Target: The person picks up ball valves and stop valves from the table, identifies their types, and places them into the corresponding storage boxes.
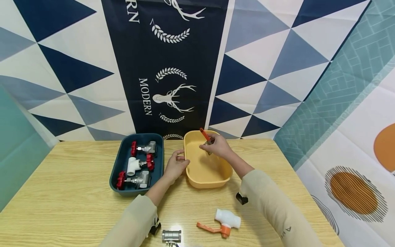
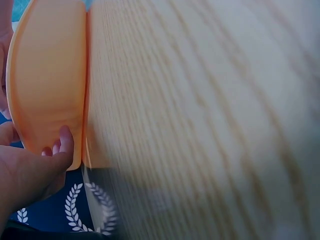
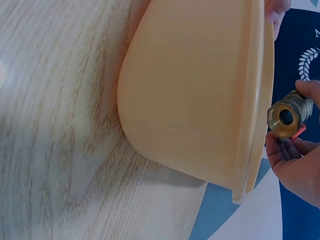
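A brass ball valve (image 3: 296, 106) with a red lever (image 1: 204, 134) is pinched between the thumb and fingers of my right hand (image 1: 219, 146), above the yellow bin (image 1: 206, 184). One threaded end of the valve faces the right wrist camera. My left hand (image 1: 175, 168) grips the bin's left side, thumb at the rim and fingers against the outer wall (image 2: 47, 75). Nearer me on the table lie a white plastic ball valve (image 1: 227, 218) with an orange lever and a metal valve (image 1: 171, 235), partly cut off by the frame's bottom edge.
Left of the yellow bin stands a dark blue bin (image 1: 115, 176). Three valves with red handwheels lie in it: two metal ones (image 1: 150, 147) and a white plastic one (image 1: 132, 166). A patterned cloth wall (image 1: 172, 103) rises right behind the wooden table (image 1: 77, 212).
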Demonstrator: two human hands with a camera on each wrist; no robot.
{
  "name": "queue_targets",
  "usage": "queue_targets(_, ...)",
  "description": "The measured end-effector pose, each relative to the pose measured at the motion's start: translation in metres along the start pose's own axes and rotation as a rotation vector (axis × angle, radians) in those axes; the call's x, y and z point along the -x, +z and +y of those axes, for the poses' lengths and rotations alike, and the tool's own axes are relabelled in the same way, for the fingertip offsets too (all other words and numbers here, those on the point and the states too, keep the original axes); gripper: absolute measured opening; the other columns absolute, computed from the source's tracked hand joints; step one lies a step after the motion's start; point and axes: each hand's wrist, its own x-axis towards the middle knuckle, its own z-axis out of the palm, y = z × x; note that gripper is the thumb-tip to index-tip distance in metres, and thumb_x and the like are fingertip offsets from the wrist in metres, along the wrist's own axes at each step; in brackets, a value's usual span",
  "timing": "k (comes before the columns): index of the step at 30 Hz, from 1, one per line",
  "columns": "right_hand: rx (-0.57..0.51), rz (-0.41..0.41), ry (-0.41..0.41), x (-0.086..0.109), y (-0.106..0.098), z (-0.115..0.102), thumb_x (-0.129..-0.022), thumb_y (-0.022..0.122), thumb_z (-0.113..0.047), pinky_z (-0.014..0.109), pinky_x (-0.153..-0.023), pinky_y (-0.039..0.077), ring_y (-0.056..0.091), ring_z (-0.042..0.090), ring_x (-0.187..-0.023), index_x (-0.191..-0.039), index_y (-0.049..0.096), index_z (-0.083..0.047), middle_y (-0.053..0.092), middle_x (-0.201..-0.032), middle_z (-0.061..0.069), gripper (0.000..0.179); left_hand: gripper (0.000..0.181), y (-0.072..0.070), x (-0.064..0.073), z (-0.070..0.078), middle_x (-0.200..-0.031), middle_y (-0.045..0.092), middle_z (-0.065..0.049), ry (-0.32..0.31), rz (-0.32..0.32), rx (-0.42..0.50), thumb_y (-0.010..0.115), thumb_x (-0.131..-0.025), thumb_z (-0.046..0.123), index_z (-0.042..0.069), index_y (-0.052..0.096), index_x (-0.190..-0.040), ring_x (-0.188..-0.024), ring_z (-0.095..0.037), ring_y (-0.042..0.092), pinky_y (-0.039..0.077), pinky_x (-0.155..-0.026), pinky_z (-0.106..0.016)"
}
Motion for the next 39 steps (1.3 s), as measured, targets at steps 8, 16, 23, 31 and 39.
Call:
queue_targets(8,-0.003,-0.020,-0.008,-0.003,0.001,-0.001,-0.078,0.075,-0.031,0.026,-0.069,0.045,0.055,0.019,-0.081,-0.123,0.058,-0.005,0.063,-0.092,0.009,0.055,0.050,0.001,0.000,0.000,-0.109,0.052,-0.015,0.007,0.003,0.007,0.060,-0.087,0.009,0.008,0.043,-0.135,-0.099,-0.024,0.058,0.051,-0.072,-0.027)
queue_targets(16,-0.018,-0.056,-0.063,-0.007,0.005,0.001,-0.078,0.075,-0.025,0.025,-0.061,0.044,0.054,0.017,-0.072,-0.121,0.059,-0.005,0.063,-0.085,0.008,0.050,0.051,0.000,0.001,0.001,-0.109,0.053,-0.015,0.011,-0.001,0.005,0.060,-0.088,0.009,0.007,0.042,-0.135,-0.100,-0.025,0.059,0.051,-0.073,-0.027)
queue_targets(23,-0.013,-0.067,-0.074,-0.009,0.007,0.000,-0.078,0.075,-0.023,0.024,-0.059,0.044,0.054,0.015,-0.068,-0.119,0.058,-0.002,0.063,-0.082,0.008,0.049,0.051,0.001,0.001,0.001,-0.110,0.052,-0.016,0.019,-0.009,0.015,0.059,-0.088,0.008,0.006,0.041,-0.136,-0.100,-0.025,0.058,0.052,-0.073,-0.028)
queue_targets(31,-0.040,-0.093,-0.069,-0.010,0.009,0.002,-0.078,0.075,-0.020,0.024,-0.055,0.044,0.054,0.014,-0.061,-0.115,0.059,0.001,0.062,-0.077,0.008,0.046,0.049,0.001,0.001,0.000,-0.110,0.052,-0.016,0.017,-0.003,0.014,0.059,-0.088,0.008,0.007,0.043,-0.135,-0.101,-0.025,0.058,0.052,-0.072,-0.028)
queue_targets(39,-0.029,-0.100,-0.049,-0.012,0.012,0.006,-0.077,0.075,-0.021,0.023,-0.056,0.043,0.053,0.013,-0.061,-0.109,0.060,0.003,0.063,-0.077,0.007,0.043,0.049,0.001,0.000,0.001,-0.111,0.052,-0.017,0.005,0.004,0.005,0.060,-0.088,0.009,0.008,0.043,-0.134,-0.102,-0.025,0.058,0.052,-0.073,-0.028)
